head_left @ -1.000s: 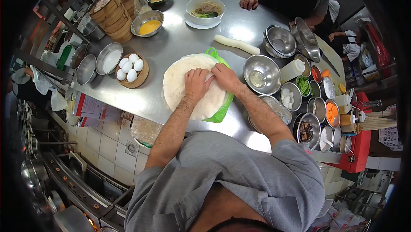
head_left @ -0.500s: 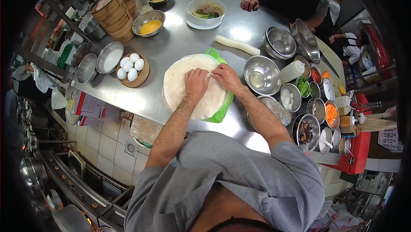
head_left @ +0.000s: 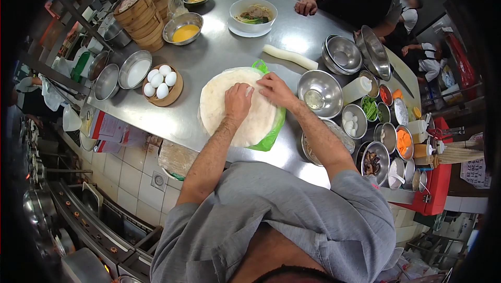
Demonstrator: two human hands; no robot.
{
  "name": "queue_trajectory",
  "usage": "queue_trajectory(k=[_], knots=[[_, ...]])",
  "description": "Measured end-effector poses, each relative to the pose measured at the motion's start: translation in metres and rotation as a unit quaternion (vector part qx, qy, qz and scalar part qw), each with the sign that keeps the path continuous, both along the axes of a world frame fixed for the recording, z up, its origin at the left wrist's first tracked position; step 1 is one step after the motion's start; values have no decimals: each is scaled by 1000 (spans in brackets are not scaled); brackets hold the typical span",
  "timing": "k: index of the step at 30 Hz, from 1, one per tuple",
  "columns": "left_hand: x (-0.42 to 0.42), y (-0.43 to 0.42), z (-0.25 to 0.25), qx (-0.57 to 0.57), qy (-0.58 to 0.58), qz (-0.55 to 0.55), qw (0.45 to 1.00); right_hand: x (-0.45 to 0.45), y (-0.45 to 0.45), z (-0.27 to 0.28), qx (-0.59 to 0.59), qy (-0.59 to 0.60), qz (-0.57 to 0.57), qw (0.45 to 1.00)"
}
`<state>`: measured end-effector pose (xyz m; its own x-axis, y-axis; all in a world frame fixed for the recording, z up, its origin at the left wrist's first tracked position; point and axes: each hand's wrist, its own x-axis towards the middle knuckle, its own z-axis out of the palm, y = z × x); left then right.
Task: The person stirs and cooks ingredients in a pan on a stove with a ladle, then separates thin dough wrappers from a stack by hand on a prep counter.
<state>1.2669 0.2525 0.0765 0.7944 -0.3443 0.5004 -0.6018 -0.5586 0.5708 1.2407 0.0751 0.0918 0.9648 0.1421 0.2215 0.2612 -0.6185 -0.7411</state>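
A wide, round, pale dough sheet [head_left: 219, 108] lies on the steel table, with a green plastic bag [head_left: 270, 139] showing from under its right side. My left hand [head_left: 238, 100] rests over the middle of the sheet, its fingers curled and pinching a small whitish piece of dough at their tips. Just right of it, my right hand [head_left: 276, 91] touches the sheet near its upper right edge, thumb and fingertips slightly apart. Behind the sheet lies a long white dough roll [head_left: 289, 57], clear of both hands.
On the right stand a steel bowl [head_left: 319, 94], a squeeze bottle [head_left: 357, 89] and several ingredient bowls. To the left are a wooden tray [head_left: 177, 87] of white eggs, bamboo steamers [head_left: 138, 22] and a bowl of beaten egg [head_left: 182, 28]. A noodle bowl [head_left: 253, 14] and another person's hand [head_left: 306, 6] are at the back.
My hands have drawn apart slightly. The whitish bit that was stretched between them is now at my left fingertips, and my right fingers have loosened onto the sheet.
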Motion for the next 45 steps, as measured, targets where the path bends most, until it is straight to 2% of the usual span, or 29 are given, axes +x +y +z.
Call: queue_trajectory(k=[5,7,8,10,13,14,16,20,22,23,25,26,28,29,30,31,32,36,38,39,41,45], knots=[[1,1,3,-24,13,1,1000,3,0,-3,-21,-4,2,1000],[1,1,3,-25,26,-1,999,7,2,-3,-99,-32,14,994],[2,2,3,-25,25,0,999,8,6,0,-99,-33,14,994],[2,1,2,-31,17,-4,999,8,11,6,-221,-39,12,975],[0,1,5,-40,19,0,999,15,11,16,-249,-33,19,968],[1,2,5,-39,19,1,999,16,10,15,-248,-33,20,968],[4,3,4,-52,87,-8,995,17,6,13,-59,-22,-2,998],[4,7,12,-65,116,-21,991,0,21,22,3,-54,34,998],[2,13,18,-121,189,-95,970,-1,39,29,-23,-25,45,998],[-2,21,23,-121,190,-82,971,2,42,22,-20,-23,58,998],[-16,37,29,-37,51,-53,997,7,39,5,-21,12,11,1000],[-19,47,28,-35,50,-44,997,6,41,3,25,5,-3,1000],[-25,75,23,49,-6,50,998,9,40,2,16,45,13,999],[-23,85,22,49,-5,52,997,10,39,3,3,80,22,997],[-22,93,21,71,51,38,995,6,46,15,2,80,23,997],[-21,99,19,91,108,23,990,-1,56,27,-69,5,43,997],[-17,100,13,102,106,13,989,-4,67,34,-140,-70,63,986],[-4,102,18,87,152,-18,984,-1,96,32,-210,-89,103,968],[2,107,17,-8,237,-45,970,5,100,27,-219,-46,107,969],[-2,109,18,-8,236,-44,971,8,102,24,-227,-2,109,968],[-12,114,21,7,67,29,997,12,101,21,-214,-15,97,972],[-9,124,3,-46,121,18,991,19,104,12,-187,-49,81,978]])
